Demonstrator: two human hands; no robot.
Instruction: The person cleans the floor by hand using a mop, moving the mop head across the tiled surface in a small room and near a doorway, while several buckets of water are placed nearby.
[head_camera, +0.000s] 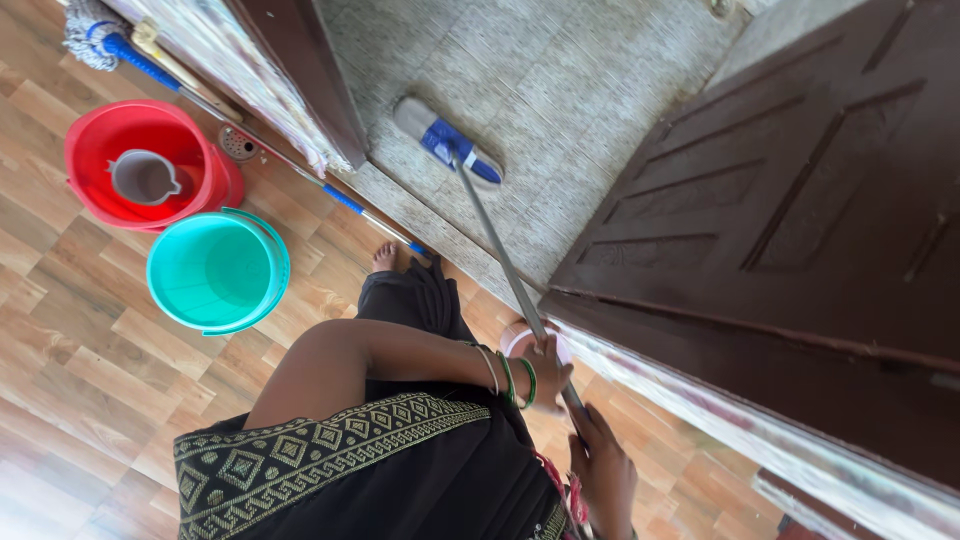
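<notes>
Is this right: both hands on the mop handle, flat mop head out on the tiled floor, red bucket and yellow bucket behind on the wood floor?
One slip: the head view shows the second bucket is teal, not yellow. The rest holds: left hand and right hand grip the mop handle, the flat mop head lies on the tiled floor, and the red bucket stands on the wood floor.
</notes>
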